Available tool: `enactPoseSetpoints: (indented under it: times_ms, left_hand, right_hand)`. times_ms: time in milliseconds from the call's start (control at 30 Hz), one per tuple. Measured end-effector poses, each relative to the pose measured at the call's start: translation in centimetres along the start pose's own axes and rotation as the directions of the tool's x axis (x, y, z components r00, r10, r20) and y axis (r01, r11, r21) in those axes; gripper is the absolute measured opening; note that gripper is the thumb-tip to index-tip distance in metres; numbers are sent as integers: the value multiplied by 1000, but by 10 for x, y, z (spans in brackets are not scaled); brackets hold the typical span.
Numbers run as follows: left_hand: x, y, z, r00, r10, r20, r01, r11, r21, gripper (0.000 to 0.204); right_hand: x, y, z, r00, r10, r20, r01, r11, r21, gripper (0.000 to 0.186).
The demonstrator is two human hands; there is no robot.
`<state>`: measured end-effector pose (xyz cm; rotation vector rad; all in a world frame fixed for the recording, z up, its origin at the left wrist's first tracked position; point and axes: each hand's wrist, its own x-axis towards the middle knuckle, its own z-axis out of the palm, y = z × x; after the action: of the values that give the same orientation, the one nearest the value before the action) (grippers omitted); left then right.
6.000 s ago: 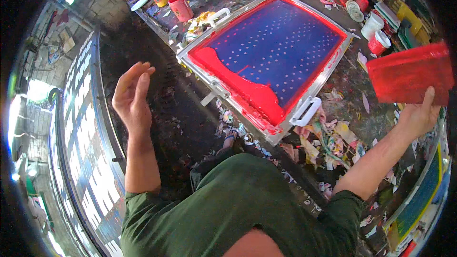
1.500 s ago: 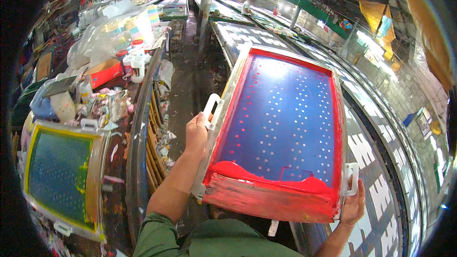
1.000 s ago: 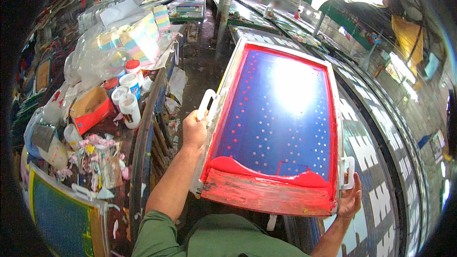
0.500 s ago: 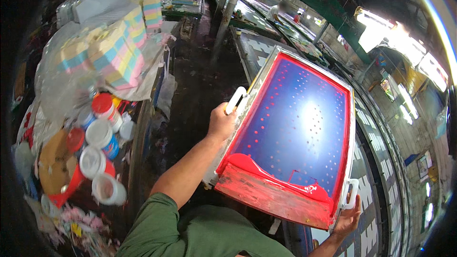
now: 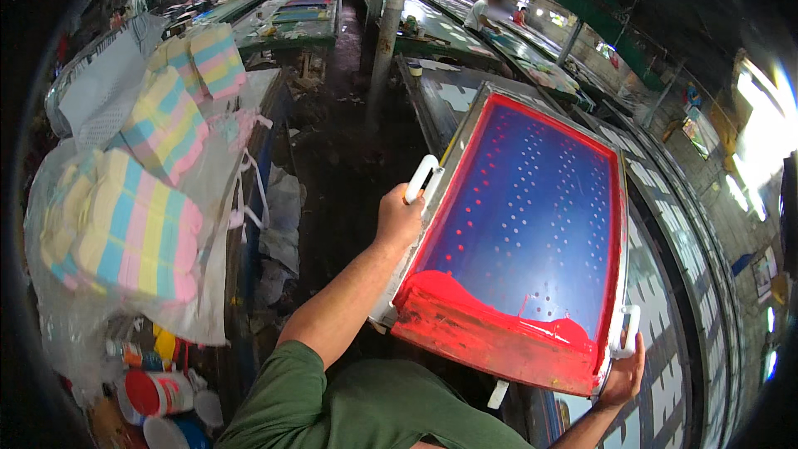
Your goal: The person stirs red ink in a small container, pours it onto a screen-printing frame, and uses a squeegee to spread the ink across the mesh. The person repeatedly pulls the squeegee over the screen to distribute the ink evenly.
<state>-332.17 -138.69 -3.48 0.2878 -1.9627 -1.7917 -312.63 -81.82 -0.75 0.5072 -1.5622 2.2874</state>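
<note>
The printing screen [image 5: 532,224], a large rectangular frame with blue mesh dotted with small pale holes and a red border, is carried between the 2 hands, tilted so its far end points away from the person. A thick band of red ink [image 5: 490,324] pools along the near edge of the mesh.

The left hand [image 5: 399,220] is closed around the white handle [image 5: 421,179] on the left side of the frame, fingers wrapped over it. The right hand [image 5: 623,370] grips the near right corner, just below the second white handle [image 5: 628,331], with the fingers curled under the frame edge. The screen thus spans from one hand to the other, in front of the person's green shirt [image 5: 366,407].

Under the screen's right side runs a long surface [image 5: 682,283] covered with pale printed shapes, curving away into the distance. To the left, bundles of striped cloth [image 5: 133,224] in yellow, pink and blue lie wrapped in clear plastic, and below them stand paint tubs [image 5: 158,391], 1 with a red lid. A dark aisle floor [image 5: 332,133] runs between the 2 sides.
</note>
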Motion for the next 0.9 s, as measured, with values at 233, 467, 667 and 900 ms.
enactPoseSetpoints:
  times_ms: [233, 467, 667, 900]
  left_hand:
    - [183, -25, -18, 999, -17, -52, 11, 993, -119, 23]
    - [371, -62, 1, 999, 35, -3, -36, 999, -23, 18]
    - [523, -91, 52, 985, -3, 171, 16, 997, -73, 17]
    - [651, -135, 140, 950, 51, 308, -27, 996, -81, 18]
  right_hand:
    - [169, 125, 51, 993, -109, 51, 114, 987, -114, 91]
    - [260, 223, 111, 989, -127, -72, 120, 988, -98, 81]
    - [312, 264, 179, 983, -134, -122, 121, 987, -107, 67]
    - [360, 319, 203, 945, -181, -273, 109, 960, -259, 89]
